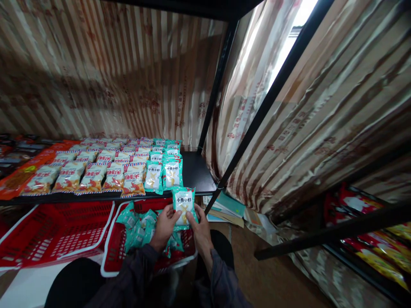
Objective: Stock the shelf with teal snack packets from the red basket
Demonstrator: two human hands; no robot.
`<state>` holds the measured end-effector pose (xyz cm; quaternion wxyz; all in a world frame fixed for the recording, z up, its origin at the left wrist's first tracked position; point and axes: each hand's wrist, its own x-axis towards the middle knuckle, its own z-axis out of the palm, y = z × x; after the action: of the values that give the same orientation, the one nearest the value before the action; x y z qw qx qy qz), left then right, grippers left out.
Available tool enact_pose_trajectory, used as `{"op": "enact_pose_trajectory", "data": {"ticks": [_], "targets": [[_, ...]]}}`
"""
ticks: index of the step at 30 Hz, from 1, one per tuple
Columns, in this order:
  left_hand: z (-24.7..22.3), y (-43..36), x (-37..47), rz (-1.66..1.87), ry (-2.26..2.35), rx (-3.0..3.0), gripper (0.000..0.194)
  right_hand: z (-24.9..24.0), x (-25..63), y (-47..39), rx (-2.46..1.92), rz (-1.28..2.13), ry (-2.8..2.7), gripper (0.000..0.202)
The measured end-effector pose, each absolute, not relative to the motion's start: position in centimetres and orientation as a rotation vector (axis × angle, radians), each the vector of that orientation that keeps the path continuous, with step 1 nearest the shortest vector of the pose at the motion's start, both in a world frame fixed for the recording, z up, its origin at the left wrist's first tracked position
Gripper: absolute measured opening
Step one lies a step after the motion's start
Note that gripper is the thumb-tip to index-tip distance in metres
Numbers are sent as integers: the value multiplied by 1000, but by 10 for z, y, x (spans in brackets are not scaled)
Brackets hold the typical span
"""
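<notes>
A teal and white snack bag (183, 205) is held upright between both hands, above a red basket (112, 252). My left hand (165, 226) grips its left side, thumb on the front. On its right side my right hand (199, 224) is closed round the edge, thumb also on the front. More teal bags (138, 231) lie loose in the basket below. Just beyond the held bag, teal bags (172, 173) stand in two columns on the black shelf (201, 171), beside rows of white and orange bags (93, 176).
Another red basket (73, 226) sits at the left. Orange packs (19, 175) lie at the shelf's left end. A black post (257, 124) slants up at the right, with striped curtains (128, 77) behind. Books (227, 205) lie low beside the shelf. Red and yellow packs (369, 244) are far right.
</notes>
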<state>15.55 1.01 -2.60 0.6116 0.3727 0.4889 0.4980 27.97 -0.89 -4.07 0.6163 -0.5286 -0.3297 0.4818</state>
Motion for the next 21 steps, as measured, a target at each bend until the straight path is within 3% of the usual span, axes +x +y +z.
{"op": "enact_pose_trajectory", "data": {"ticks": [11,21], "targets": [[15,101,220,1242,1075,955,33,-11,329,82,-1176,900,-825,54],[31,201,272,1171,1573,1056,27,-1,351,179,-1280,628,-885,47]]}}
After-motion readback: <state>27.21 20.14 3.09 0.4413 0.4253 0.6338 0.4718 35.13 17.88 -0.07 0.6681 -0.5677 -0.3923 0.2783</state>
